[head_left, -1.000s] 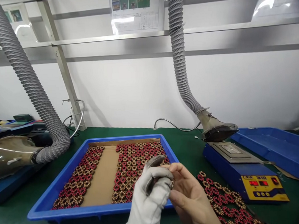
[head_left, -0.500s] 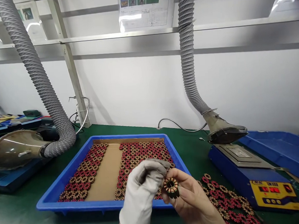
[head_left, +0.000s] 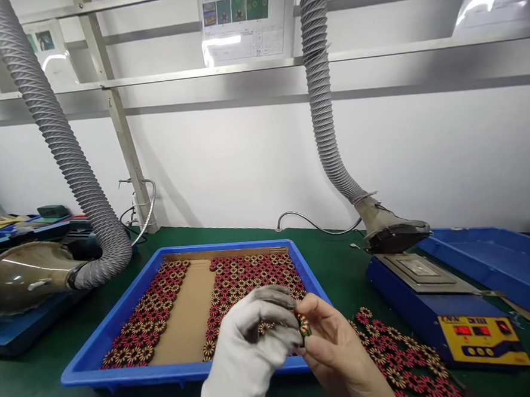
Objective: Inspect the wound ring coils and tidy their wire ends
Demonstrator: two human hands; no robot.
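Between both hands, in front of the tray's near right part, is a small copper-wound motor stator (head_left: 304, 324), turned nearly edge-on. My left hand (head_left: 251, 337), in a white glove with greyed fingertips, has its fingers curled against the stator's left side. From the right, the bare thumb and fingers of my right hand (head_left: 334, 344) pinch it. Fingers cover most of the stator. Behind the hands, a blue tray (head_left: 123, 379) holds rows of similar stators (head_left: 247, 277), black with red or copper-coloured windings, on brown cardboard. More loose stators (head_left: 404, 357) lie on the bench to the right.
A blue heating unit (head_left: 433, 308) with a yellow control panel and red digits stands at right, a fume hose hood (head_left: 395, 233) above its plate. Behind it lies another blue tray (head_left: 484, 251). A second hose hood (head_left: 31, 275) is at left on the green bench (head_left: 213, 233).
The stator has turned from showing its round face to nearly edge-on, and my left fingers have closed in on it. The whole view has shifted slightly.
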